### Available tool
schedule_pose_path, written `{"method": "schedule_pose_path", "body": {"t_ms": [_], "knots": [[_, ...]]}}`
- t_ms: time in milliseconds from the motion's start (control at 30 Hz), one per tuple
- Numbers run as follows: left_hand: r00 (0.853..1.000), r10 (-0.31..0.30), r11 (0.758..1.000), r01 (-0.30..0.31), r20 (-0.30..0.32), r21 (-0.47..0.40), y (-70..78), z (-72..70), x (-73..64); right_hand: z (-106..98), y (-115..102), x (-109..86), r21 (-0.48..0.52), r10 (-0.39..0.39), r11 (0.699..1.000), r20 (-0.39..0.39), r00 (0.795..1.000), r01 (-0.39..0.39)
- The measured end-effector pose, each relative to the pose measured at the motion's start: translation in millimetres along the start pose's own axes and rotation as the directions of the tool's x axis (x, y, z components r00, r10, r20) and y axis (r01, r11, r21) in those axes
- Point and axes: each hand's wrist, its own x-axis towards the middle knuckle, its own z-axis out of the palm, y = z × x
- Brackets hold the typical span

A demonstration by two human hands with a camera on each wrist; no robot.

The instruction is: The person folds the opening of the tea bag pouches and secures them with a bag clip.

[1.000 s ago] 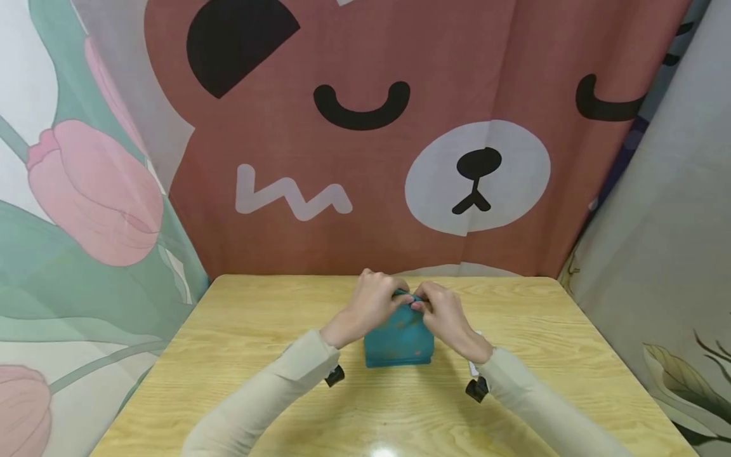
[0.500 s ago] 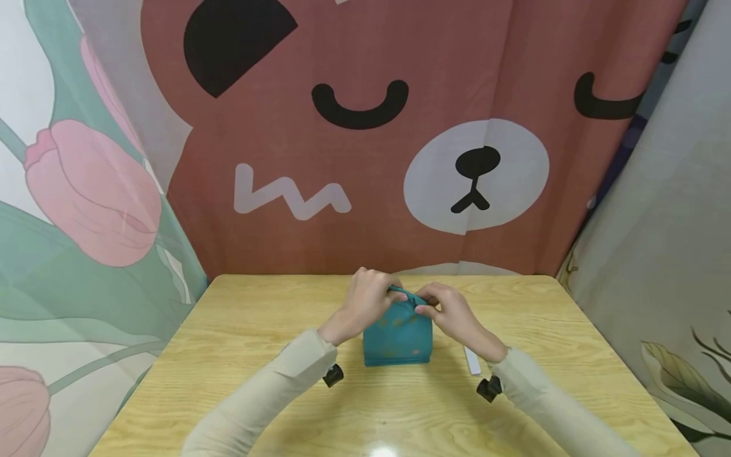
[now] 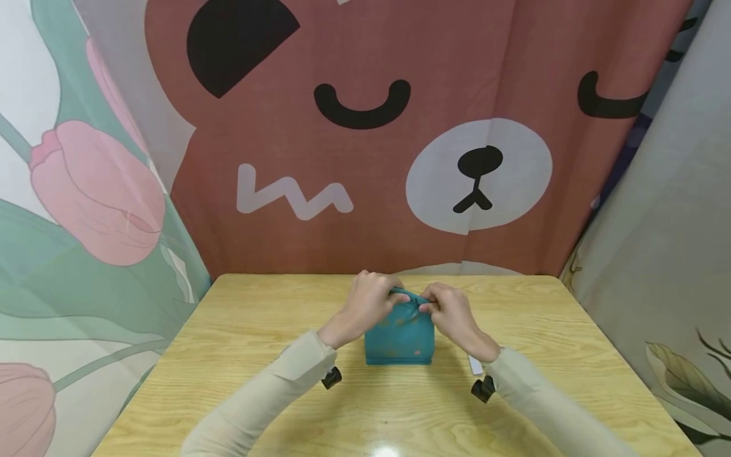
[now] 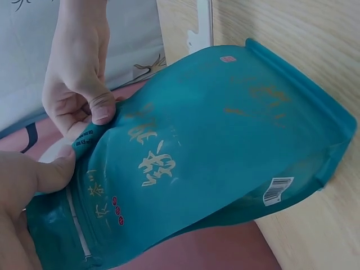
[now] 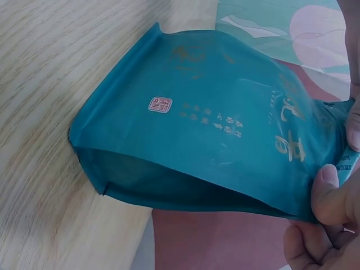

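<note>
A teal stand-up tea pouch (image 3: 400,341) with gold lettering stands on its flat base on the table. My left hand (image 3: 368,303) pinches its top edge on the left, thumb in front. At the right end of that edge, my right hand (image 3: 454,317) pinches the film between thumb and fingers. Close up in the left wrist view, the pouch (image 4: 185,140) shows a pale strip across its upper part and a barcode on its side gusset. The top edge looks folded and creased between the two thumbs. The right wrist view shows the pouch's (image 5: 197,118) other side fold and a red seal mark.
A flat white strip (image 3: 475,365) lies on the wooden table (image 3: 257,355) right of the pouch, partly hidden by my right wrist. Behind the table's far edge hangs a curtain (image 3: 365,241) with a bear print; more printed curtains hang at both sides.
My right hand has shifted slightly right along the pouch's top edge, so the thumbs are farther apart and more of the edge shows. My left hand and the pouch are nearly where they were.
</note>
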Motion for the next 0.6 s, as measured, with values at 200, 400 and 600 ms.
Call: {"method": "schedule_pose_path", "body": {"t_ms": [200, 400, 600], "knots": [[0.999, -0.003, 1.0, 0.003, 0.037, 0.011, 1.1, -2.2, -0.4, 0, 0, -0.5, -0.012, 0.013, 1.0, 0.022, 1.0, -0.013], [0.998, -0.009, 0.999, 0.012, 0.054, -0.041, 2.0, -4.7, 0.8, -5, -2, -0.8, 0.004, 0.053, 0.999, 0.072, 0.996, -0.053], [0.999, -0.009, 1.0, 0.01, 0.038, -0.027, 1.8, -5.6, 1.5, -11, -5, -2.0, 0.022, 0.033, 0.999, 0.117, 0.993, -0.036]]}}
